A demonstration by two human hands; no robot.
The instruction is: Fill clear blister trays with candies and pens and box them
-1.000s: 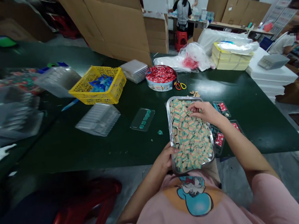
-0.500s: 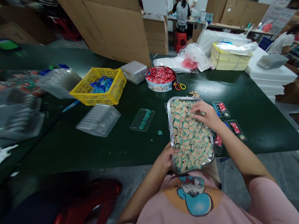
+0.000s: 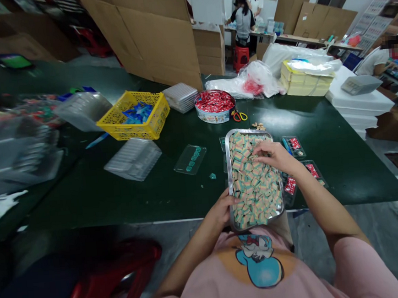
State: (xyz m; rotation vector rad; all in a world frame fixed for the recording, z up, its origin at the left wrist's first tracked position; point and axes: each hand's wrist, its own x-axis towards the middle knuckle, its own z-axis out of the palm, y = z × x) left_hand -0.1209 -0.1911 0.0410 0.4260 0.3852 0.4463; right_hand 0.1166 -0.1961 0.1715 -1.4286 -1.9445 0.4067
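Observation:
A metal tray (image 3: 228, 183) full of small striped wrapped sweets (image 3: 253, 186) rests at the near edge of the dark green table (image 3: 154, 189), partly over my lap. My left hand (image 3: 220, 209) grips the tray's near left rim. My right hand (image 3: 275, 156) lies on the sweets near the tray's far right, fingers curled and pinched among them. Small clear packs with red sweets (image 3: 297, 143) lie just right of the tray.
A round tin of red sweets (image 3: 215, 105), orange scissors (image 3: 239, 115), a yellow basket (image 3: 133, 116), stacks of clear plastic trays (image 3: 133, 158) and a clear pack with green pieces (image 3: 190, 159) sit on the table. Cardboard sheets stand behind. Other people work at far tables.
My right hand has slid a little toward me over the sweets, its fingers still working among them. My left hand has kept its hold on the tray's rim.

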